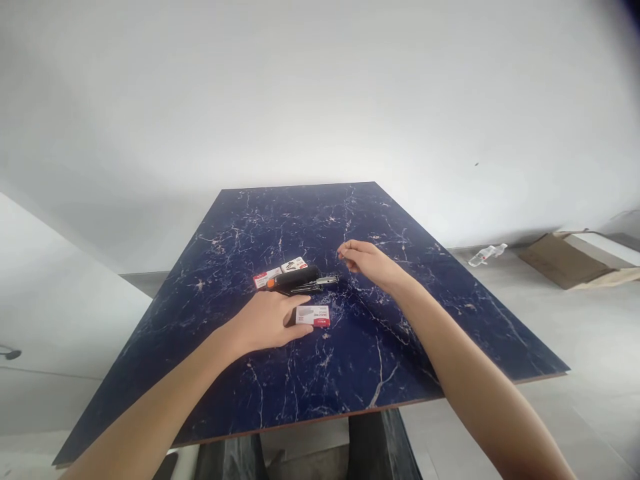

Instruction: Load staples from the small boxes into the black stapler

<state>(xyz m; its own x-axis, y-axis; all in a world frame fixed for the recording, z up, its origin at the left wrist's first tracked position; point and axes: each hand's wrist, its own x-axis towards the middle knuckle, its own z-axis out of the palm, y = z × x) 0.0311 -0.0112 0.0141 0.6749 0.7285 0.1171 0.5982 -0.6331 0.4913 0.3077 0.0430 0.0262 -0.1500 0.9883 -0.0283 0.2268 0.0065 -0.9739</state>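
My left hand (267,320) rests low over the table, thumb and index finger on either side of a small red-and-white staple box (313,315). Just beyond it lies a black stapler (295,277) with an orange part at its left end and its metal magazine pointing right. Behind the stapler, partly covered by it, a red-and-white box (263,279) and another one with a picture (294,265) can be seen. My right hand (367,261) hovers right of the stapler, fingertips pinched together. Whatever might be in that pinch is too small to make out.
The table (300,220) has a dark blue marbled top and stands against a white wall. On the floor at right lie a clear plastic bottle (487,254) and a cardboard box (575,260). My legs (377,443) are under the near edge.
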